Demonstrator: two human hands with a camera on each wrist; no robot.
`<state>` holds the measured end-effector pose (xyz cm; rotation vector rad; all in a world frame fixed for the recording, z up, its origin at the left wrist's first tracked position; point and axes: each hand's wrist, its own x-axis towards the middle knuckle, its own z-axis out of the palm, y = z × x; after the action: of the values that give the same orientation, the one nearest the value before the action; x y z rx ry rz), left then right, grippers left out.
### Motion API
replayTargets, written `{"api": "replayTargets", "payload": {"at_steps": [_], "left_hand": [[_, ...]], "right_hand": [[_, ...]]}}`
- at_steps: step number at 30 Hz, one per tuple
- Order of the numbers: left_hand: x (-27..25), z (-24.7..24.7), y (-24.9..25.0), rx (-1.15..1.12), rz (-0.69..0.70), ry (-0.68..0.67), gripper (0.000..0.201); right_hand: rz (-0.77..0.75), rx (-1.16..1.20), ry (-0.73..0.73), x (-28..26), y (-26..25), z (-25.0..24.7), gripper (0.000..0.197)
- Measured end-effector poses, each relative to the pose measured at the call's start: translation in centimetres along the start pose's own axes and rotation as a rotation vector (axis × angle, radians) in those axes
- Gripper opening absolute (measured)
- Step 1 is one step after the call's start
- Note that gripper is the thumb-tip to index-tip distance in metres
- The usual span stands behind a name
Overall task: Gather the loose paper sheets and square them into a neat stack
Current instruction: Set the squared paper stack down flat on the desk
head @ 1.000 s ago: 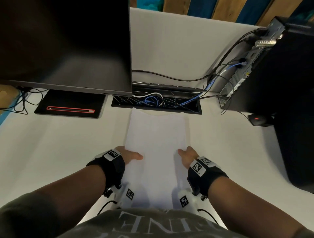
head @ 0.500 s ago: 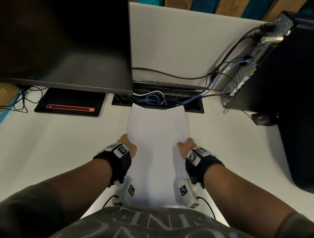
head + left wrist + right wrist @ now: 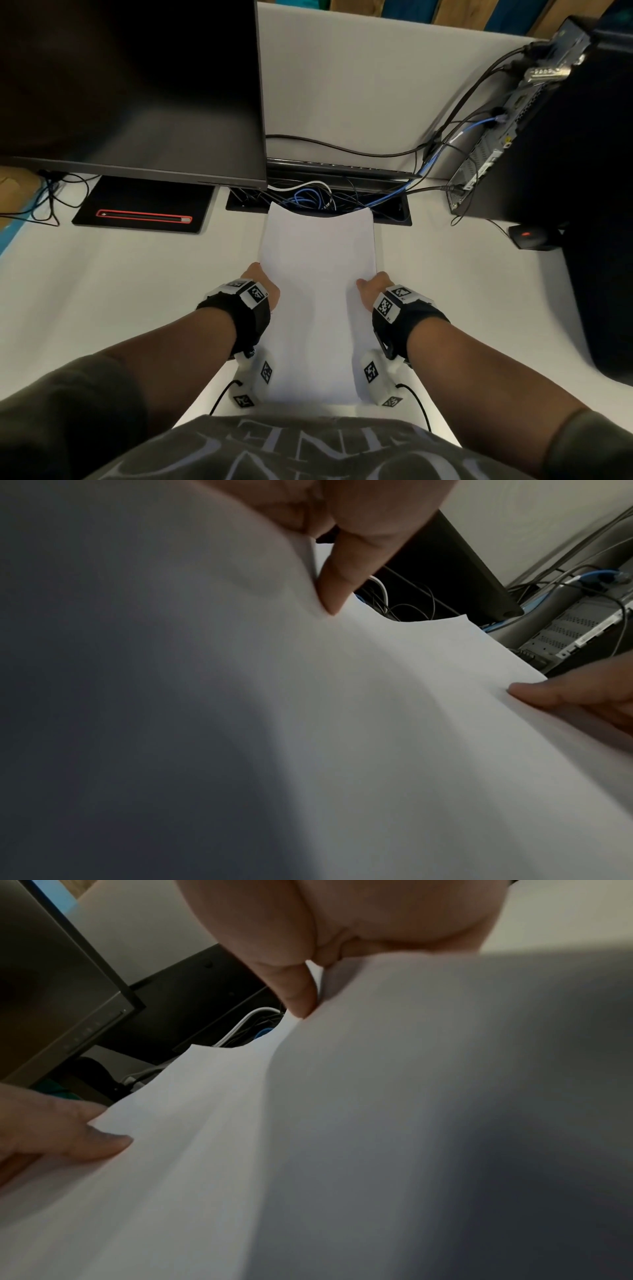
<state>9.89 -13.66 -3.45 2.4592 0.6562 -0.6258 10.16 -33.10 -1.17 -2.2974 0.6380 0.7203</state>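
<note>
Two hands hold one sheaf of plain white paper sheets [image 3: 317, 308] in your head view: your left hand [image 3: 262, 286] grasps its left long edge and your right hand [image 3: 373, 287] grasps its right long edge, roughly halfway along. The sheaf stretches away from your chest above the white desk [image 3: 120, 281], its far edge curving and reaching the black cable tray [image 3: 394, 214] full of blue and black wires. A large dark monitor [image 3: 130, 89] stands at the left with its flat black base [image 3: 144, 205] beneath, and a black computer tower [image 3: 565, 137] stands at the right. In your left wrist view, the left thumb presses on top of the paper at its edge with the other fingers hidden underneath, and the right thumb lies on the opposite edge. In your right wrist view, the right thumb pinches the paper's edge from above, the sheets bowing slightly beneath it, and across the sheaf the left hand's thumb rests on top of the other edge.
</note>
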Motion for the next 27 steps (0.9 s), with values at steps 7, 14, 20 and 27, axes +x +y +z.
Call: {"api": "replayTargets", "payload": {"at_steps": [7, 14, 20, 27], "left_hand": [[-1.8, -1.5, -2.4, 0.026, 0.022, -0.071, 0.050], [-6.7, -1.6, -3.9, 0.184, 0.058, -0.211, 0.051], [-7.4, -0.4, -4.8, 0.112, 0.018, -0.214, 0.067], [-7.4, -0.6, -5.2, 0.116, -0.010, -0.132, 0.048]], "right_hand": [[0.007, 0.046, 0.000, -0.7, 3.4, -1.1, 0.030], [0.014, 0.406, -0.196, -5.9, 8.5, -1.7, 0.027], [-0.111, 0.243, -0.133, -7.2, 10.0, 0.7, 0.027], [-0.155, 0.232, -0.129, -8.0, 9.6, 1.9, 0.024]]}}
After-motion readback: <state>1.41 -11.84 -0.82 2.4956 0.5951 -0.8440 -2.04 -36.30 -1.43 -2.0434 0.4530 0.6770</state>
